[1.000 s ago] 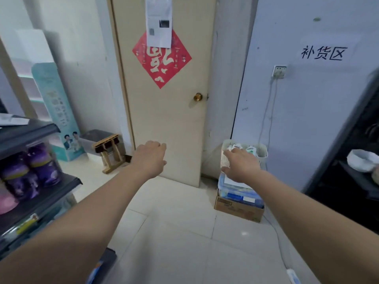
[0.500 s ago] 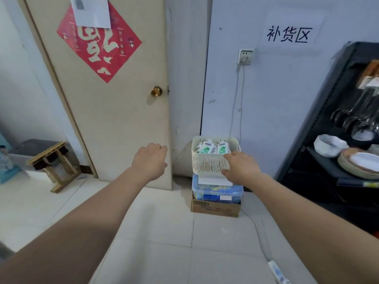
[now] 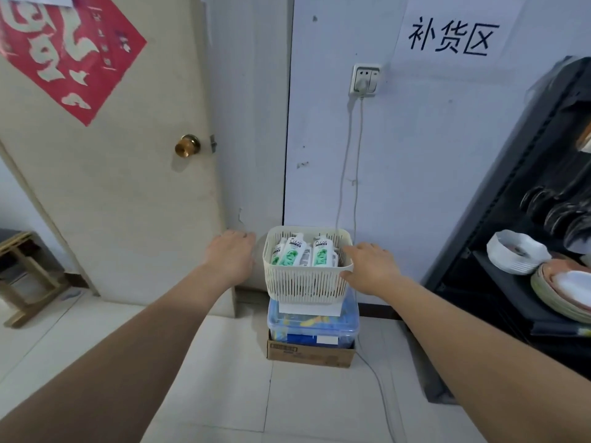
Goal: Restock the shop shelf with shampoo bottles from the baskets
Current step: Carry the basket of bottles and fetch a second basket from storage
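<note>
here one basket (image 3: 307, 282) holds three shampoo bottles (image 3: 321, 254); both hands' fingers (image 3: 238, 236) spread, empty.

— Where does the basket (image 3: 307, 276) sit?
— On a lidded tub (image 3: 311, 327), which sits on a carton (image 3: 310, 354) by the wall; bottles (image 3: 292, 251) stand inside it
— And the hands?
— Left hand (image 3: 232, 255) just left of it, right hand (image 3: 371, 266) at its right rim; door (image 3: 112, 187) left, shelving (image 3: 511, 251) right
</note>
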